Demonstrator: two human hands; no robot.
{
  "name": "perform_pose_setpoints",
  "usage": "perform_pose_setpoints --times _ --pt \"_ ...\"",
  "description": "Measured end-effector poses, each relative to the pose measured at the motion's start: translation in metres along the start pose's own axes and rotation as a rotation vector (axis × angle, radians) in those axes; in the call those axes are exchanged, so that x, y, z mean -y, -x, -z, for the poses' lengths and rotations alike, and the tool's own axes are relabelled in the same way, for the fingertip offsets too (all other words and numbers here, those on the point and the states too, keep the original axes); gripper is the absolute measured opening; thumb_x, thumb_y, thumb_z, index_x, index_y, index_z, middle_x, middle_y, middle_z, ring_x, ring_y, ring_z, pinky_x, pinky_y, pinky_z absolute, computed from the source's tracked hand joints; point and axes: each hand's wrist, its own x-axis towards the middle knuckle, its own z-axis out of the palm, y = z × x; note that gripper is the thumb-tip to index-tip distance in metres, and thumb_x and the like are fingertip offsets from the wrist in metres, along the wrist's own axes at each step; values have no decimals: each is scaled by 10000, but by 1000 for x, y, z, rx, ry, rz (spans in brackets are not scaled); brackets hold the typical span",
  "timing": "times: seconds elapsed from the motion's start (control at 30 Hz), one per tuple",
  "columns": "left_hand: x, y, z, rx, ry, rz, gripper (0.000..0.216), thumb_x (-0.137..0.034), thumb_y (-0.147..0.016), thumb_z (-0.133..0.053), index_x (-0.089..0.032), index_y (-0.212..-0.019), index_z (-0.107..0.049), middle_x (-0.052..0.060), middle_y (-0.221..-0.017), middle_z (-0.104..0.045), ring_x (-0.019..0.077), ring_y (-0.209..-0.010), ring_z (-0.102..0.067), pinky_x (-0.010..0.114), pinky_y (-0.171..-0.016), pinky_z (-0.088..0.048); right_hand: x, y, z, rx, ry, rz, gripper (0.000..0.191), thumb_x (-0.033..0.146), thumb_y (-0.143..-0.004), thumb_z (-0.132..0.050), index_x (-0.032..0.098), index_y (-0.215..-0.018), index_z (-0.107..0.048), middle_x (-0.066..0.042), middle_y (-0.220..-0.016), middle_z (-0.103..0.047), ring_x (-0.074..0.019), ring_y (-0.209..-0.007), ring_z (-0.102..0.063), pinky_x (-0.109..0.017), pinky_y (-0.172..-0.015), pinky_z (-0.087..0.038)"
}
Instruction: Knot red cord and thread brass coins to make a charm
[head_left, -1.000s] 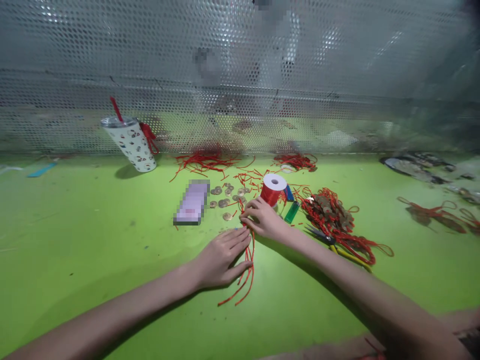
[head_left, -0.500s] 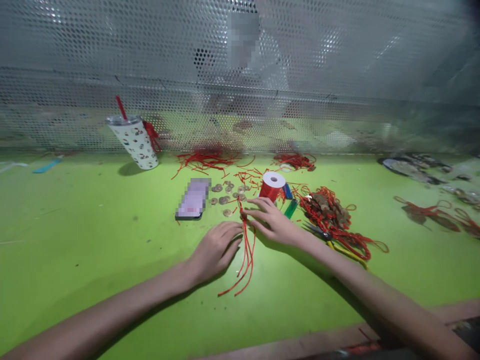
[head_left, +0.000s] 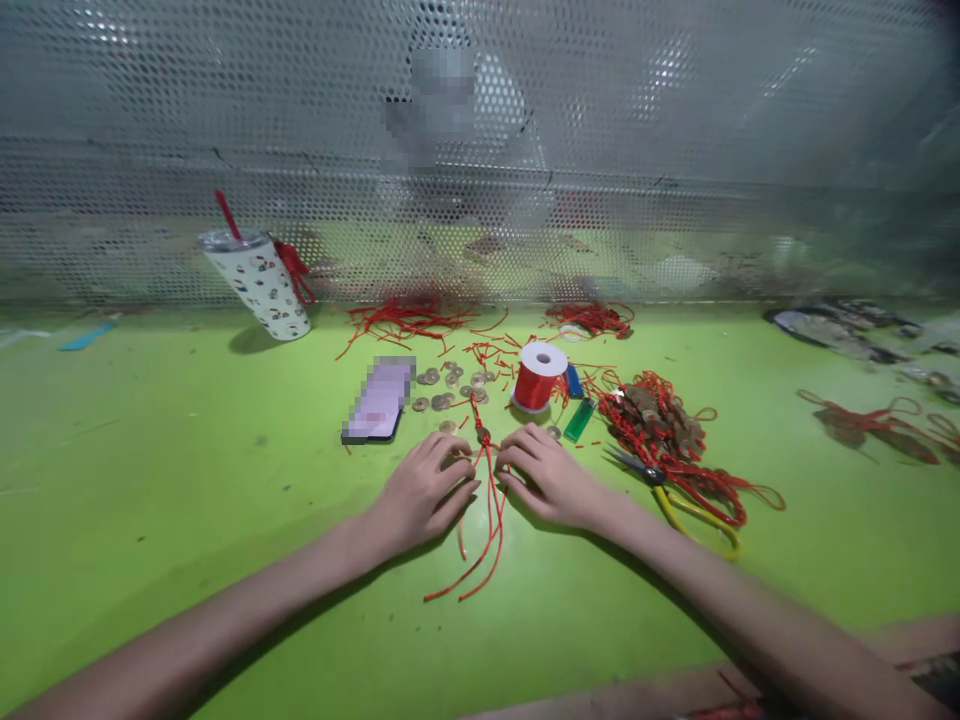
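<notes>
Between my hands lies a red knotted cord (head_left: 489, 490) with a coin (head_left: 484, 437) tied into it and several loose strands trailing toward me. My left hand (head_left: 427, 485) is closed at the left of the cord, fingertips pinched on a side strand just below the coin. On the other side my right hand (head_left: 544, 475) pinches a strand too, its fingers curled close to the knot. Several loose coins (head_left: 442, 402) are scattered beyond the left hand. A spool of red cord (head_left: 537, 385) stands upright beyond the right hand.
A phone (head_left: 379, 400) lies left of the coins. Yellow-handled scissors (head_left: 675, 505), a green lighter (head_left: 579, 420) and a heap of corded coins (head_left: 656, 420) are at the right. A tilted-looking tumbler (head_left: 262, 285) stands back left, before a perforated screen (head_left: 352, 190); a person sits behind it.
My right hand has moved down from above the coin to beside the strands, uncovering the coin and more of the spool. The left hand stays low at the left of the cord.
</notes>
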Motion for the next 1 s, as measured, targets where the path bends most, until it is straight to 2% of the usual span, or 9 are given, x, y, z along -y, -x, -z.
perform_pose_setpoints --times 0.13,0.23,0.33,0.43,0.57,0.67,0.8,0.9,1.0 --pt "0 6 13 15 42 11 162 -213 -999 -522 -164 -917 -653 102 -1053 -646 236 -994 -602 401 -850 -548 2 2 2 28 -61 -7 165 256 -1008 -491 176 -985 -634 -124 -1036 -629 -253 -998 -539 -441 -902 -490" --pt "0 7 17 32 75 -39 148 -192 -1000 -520 -167 -946 -656 93 -1037 -677 217 -976 -625 378 -849 -562 4 3 3 42 -119 -14 183 283 -1015 -494 185 -956 -637 -118 -1035 -632 -251 -994 -543 -433 -887 -489" --pt "2 2 11 -9 45 -132 148 -178 -997 -527 -163 -1081 -648 104 -1131 -713 225 -1055 -653 400 -921 -565 6 3 4 64 -180 -15 157 275 -1015 -494 184 -988 -620 -103 -984 -646 -242 -953 -553 -428 -879 -488" --pt "4 -5 0 -25 -44 -233 267 -165 -1006 -492 -127 -1250 -594 135 -1211 -722 246 -1128 -670 419 -945 -564 9 2 7 85 -230 -60 135 286 -1005 -514 176 -1016 -592 -96 -952 -642 -231 -902 -560 -404 -844 -494" --pt "7 -8 -11 40 -166 -257 315 -170 -1015 -432 -131 -1274 -607 146 -1266 -711 269 -1143 -681 460 -951 -539 14 2 8 77 -242 -85 151 307 -1004 -510 180 -993 -590 -94 -954 -659 -220 -868 -581 -386 -833 -484" --pt "9 -7 -12 61 -176 -224 328 -174 -1009 -435 -158 -1270 -632 138 -1283 -706 260 -1154 -678 471 -1002 -496 18 1 6 87 -300 -63 191 289 -1005 -497 191 -883 -607 -50 -831 -675 -184 -758 -594 -328 -754 -475" --pt "11 -4 -11 42 -137 -206 314 -186 -998 -482 -188 -1268 -644 112 -1262 -723 255 -1158 -678 458 -1000 -481 14 0 2 33 -325 -102 382 298 -1032 -430 199 -683 -552 4 -595 -586 -138 -534 -495 -280 -577 -422" --pt "13 -4 -11 25 -130 -213 316 -187 -1000 -495 -194 -1283 -635 105 -1262 -725 255 -1173 -671 451 -985 -483 5 -2 3 -102 -224 -215 326 296 -1044 -413 191 -810 -614 -42 -730 -669 -169 -641 -598 -300 -642 -490" --pt "15 -3 -13 20 -147 -219 303 -184 -1008 -487 -181 -1267 -645 106 -1263 -724 257 -1174 -671 449 -972 -493 -5 -5 4 -86 -97 -179 269 287 -1046 -426 159 -1204 -602 -141 -1132 -709 -246 -1026 -671 -409 -896 -539"
